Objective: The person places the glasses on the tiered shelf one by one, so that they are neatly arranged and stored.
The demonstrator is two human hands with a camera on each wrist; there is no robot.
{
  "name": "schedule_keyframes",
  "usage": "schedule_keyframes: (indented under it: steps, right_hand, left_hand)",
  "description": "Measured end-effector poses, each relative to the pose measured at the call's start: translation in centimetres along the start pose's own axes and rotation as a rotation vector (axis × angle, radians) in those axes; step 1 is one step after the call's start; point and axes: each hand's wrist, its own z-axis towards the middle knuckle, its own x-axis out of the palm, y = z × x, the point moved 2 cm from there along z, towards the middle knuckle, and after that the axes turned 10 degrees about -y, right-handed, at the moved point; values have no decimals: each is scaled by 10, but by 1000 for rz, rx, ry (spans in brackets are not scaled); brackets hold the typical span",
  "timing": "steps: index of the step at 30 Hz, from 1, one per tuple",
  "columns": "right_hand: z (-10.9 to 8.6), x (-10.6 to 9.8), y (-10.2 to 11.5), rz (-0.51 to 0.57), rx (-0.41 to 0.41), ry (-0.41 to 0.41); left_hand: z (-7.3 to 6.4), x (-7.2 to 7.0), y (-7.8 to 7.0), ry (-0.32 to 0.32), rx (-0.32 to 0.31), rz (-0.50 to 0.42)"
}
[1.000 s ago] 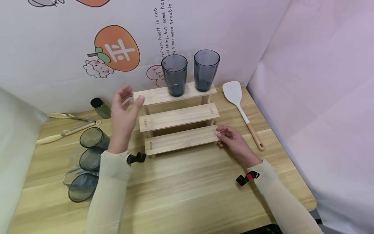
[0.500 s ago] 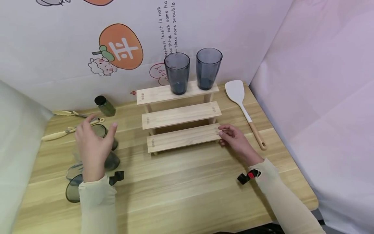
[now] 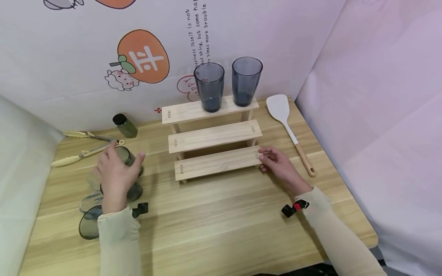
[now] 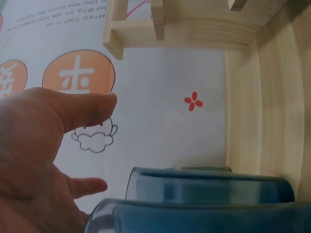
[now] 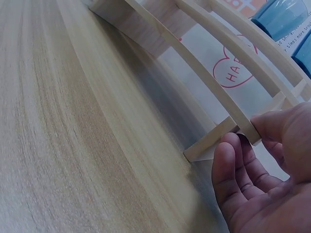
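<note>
My left hand (image 3: 117,172) hovers over the dark drinking glasses at the left, its thumb spread from the fingers and nothing gripped. It partly covers the back glass (image 3: 125,154) and the middle glass (image 3: 135,191); the front glass (image 3: 89,225) shows beside the wrist. In the left wrist view, the thumb and fingers are apart from the nearest glass (image 4: 209,218). My right hand (image 3: 280,166) pinches the right end of the lowest step of a three-tier wooden rack (image 3: 217,165). On its top step stand two blue-grey glasses, one left (image 3: 209,90) and one right (image 3: 246,84).
Tongs (image 3: 83,155) lie at the back left, near a black-capped green jar (image 3: 126,127). A white spatula (image 3: 279,109) with a wooden handle lies right of the rack. White printed sheeting (image 3: 83,76) stands behind the wooden table (image 3: 207,226).
My left hand has gone from beside the rack's top step, down and left, to above the glasses, then shifted slightly right. The right hand keeps its hold on the rack. The head view shifted slightly.
</note>
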Motion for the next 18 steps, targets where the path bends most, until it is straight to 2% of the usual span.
schedule_keyframes:
  steps: [3,7,10,12,18]
  right_hand:
    - [0,0,1,1,0,0]
    - [1,-1,0,1,2,0]
    - [2,0,1,0,4,1]
    - [1,0,1,-5,2,4]
    - [0,1,1,-11,14,-3]
  left_hand:
    - [-2,5,-4,-10,69,-11]
    - [-6,13,-11,-64,144,-88]
    - [-8,18,-14,-95,149,-136]
    - [-9,21,-16,-105,153,-130]
    - [-10,27,-21,-79,224,-105]
